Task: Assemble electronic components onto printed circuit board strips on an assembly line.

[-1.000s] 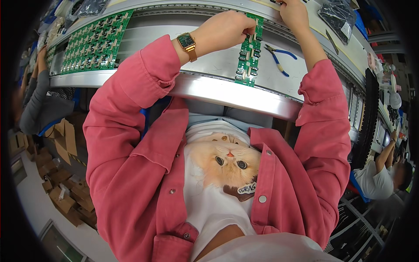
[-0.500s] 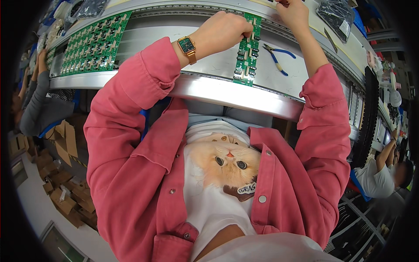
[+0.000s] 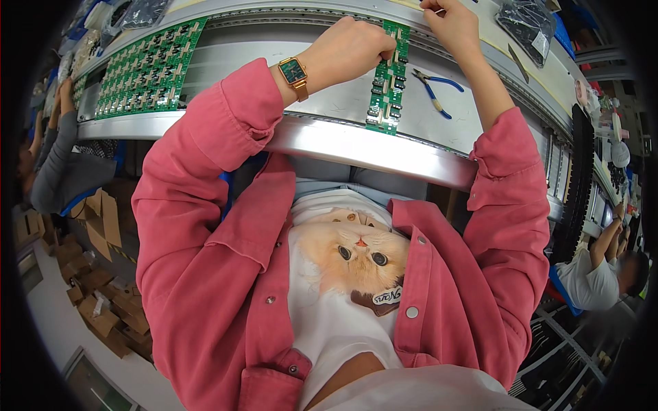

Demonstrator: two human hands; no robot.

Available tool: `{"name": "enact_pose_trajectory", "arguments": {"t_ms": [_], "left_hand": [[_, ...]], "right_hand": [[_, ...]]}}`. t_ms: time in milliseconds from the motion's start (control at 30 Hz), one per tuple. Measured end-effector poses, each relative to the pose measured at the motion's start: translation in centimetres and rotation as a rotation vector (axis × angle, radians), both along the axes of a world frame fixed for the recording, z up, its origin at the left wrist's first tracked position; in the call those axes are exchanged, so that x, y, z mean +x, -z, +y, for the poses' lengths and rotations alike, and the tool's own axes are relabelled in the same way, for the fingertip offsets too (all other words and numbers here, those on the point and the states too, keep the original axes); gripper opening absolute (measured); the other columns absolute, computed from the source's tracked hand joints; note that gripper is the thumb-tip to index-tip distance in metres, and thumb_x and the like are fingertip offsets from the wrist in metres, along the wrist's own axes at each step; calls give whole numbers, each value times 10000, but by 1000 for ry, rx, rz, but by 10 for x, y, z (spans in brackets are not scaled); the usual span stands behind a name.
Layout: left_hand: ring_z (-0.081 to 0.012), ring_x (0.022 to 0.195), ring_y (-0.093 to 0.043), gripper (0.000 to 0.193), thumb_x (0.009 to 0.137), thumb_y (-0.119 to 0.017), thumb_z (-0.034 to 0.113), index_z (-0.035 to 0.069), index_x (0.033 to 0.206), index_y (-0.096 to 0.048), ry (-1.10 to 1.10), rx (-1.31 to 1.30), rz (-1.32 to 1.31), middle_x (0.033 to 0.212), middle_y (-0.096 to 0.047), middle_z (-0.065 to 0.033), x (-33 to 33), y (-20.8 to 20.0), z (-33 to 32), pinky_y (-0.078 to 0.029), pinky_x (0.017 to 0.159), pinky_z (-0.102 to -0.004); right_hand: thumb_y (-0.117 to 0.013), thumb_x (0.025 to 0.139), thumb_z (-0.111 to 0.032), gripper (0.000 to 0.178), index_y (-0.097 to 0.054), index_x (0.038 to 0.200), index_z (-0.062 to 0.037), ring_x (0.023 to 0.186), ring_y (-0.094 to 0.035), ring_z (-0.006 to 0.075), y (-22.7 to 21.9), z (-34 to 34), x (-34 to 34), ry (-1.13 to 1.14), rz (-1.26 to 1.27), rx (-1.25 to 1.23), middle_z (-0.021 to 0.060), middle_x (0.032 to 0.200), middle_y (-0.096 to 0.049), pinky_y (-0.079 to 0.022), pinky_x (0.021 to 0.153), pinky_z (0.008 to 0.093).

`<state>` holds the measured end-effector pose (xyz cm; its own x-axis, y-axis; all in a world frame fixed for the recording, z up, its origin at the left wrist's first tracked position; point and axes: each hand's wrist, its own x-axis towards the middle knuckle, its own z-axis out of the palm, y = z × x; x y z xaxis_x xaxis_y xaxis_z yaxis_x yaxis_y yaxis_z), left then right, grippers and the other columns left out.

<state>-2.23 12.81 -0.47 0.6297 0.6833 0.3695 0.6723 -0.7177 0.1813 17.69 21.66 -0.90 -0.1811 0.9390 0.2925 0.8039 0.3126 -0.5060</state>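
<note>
A narrow green circuit board (image 3: 388, 96) with dark and pale parts lies across the rails of the metal track. My left hand (image 3: 351, 49), with a gold watch (image 3: 293, 70) on its wrist, is closed, its fingertips at the far part of this board. Whatever those fingertips hold is hidden. Beyond the board and to its right, my right hand (image 3: 454, 27) is raised near the upper picture edge, thumb and fingers pinched together. Something too small to name may be in that pinch. Pliers with blue and cream handles (image 3: 439, 96) lie on the track bed, right of the board.
A large panel of green circuit boards (image 3: 147, 68) rests on the track at the left. Tweezers (image 3: 519, 64) and a bag of dark parts (image 3: 526, 31) lie at the far right. Co-workers sit at left (image 3: 58, 157) and right (image 3: 596, 277). Cardboard boxes (image 3: 103, 219) stand on the floor.
My right hand has shifted slightly left and nearer, toward the board. My left hand stays at the board with barely any movement.
</note>
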Motion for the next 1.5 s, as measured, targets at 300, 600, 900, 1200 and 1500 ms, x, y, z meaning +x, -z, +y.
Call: {"name": "enact_pose_trajectory", "arguments": {"t_ms": [300, 600, 900, 1200, 1500], "left_hand": [[-206, 637, -603, 76, 761, -656, 55, 51, 833, -679, -140, -143, 48, 808, -668, -62, -2, -20, 14, -505, 649, -305], [-408, 739, -602, 162, 754, -537, 120, 23, 792, -661, -156, -80, -244, 775, -644, -216, -14, -7, 99, -487, 671, -451], [-394, 701, -608, 172, 783, -526, 153, 24, 741, -634, -313, 130, -77, 754, -646, -194, -18, 22, 126, -486, 652, -452], [-388, 681, -612, 179, 788, -521, 150, 30, 731, -641, -322, 72, -84, 743, -648, -185, -12, 18, 120, -488, 650, -448], [-351, 669, -625, 136, 734, -574, 117, 24, 769, -667, -185, 138, -311, 727, -663, -161, -11, 23, 119, -502, 647, -404]], "right_hand": [[-579, 700, -30, 151, -685, 808, -38, 668, -593, 228, -22, -40, -1, -121, 91, -142, 107, 787, -656, -485, 651, 293], [-612, 761, -15, 196, -717, 919, -62, 700, -623, 117, -7, -60, 8, -325, 162, -249, 39, 838, -701, -502, 676, 213], [-619, 757, -5, 154, -708, 875, -50, 655, -609, 128, -9, -69, -2, -357, 13, -183, 40, 795, -691, -491, 639, 243], [-617, 757, -6, 148, -706, 867, -45, 639, -597, 137, -10, -67, -3, -361, -35, -203, 44, 770, -680, -486, 628, 261], [-624, 774, -52, 170, -717, 916, -60, 670, -595, 122, 3, -58, 7, -292, 157, -183, 33, 788, -678, -479, 630, 243]]}}
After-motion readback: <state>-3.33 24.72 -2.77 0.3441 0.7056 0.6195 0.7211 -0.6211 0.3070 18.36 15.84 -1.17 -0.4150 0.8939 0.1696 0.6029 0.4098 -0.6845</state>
